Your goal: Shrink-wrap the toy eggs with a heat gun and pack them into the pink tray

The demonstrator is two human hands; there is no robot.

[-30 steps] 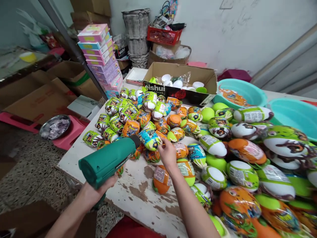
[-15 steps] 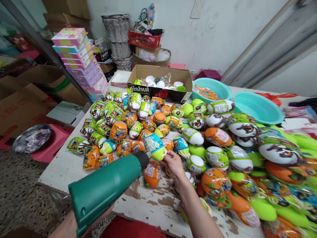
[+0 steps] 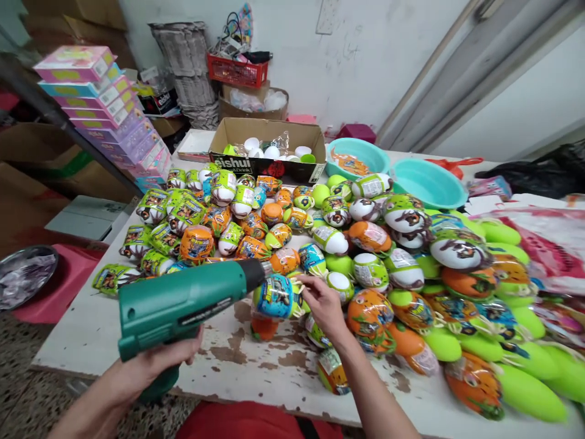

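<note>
My left hand (image 3: 167,360) is wrapped round the handle of a green heat gun (image 3: 183,300). The nozzle points right, just above a plastic egg in a blue and green printed wrapper (image 3: 275,297). My right hand (image 3: 322,302) pinches the right end of that egg with thumb and fingers, holding it over the table. Under it, an orange wrapped egg (image 3: 264,329) stands partly hidden on the worn white tabletop (image 3: 219,372). Close to my right forearm lies another orange and green egg (image 3: 333,371).
Small wrapped eggs (image 3: 196,242) are heaped at left, larger ones (image 3: 406,268) at right. Behind them stand an open carton (image 3: 274,174) with white and green shells and two turquoise basins (image 3: 429,183). Stacked boxes (image 3: 98,116) rise at back left; a metal bowl (image 3: 25,277) sits beside the table.
The held egg has turned, its blue printed side now facing me. The heat gun has swung more level, with its nozzle above the egg. The whole view has shifted right.
</note>
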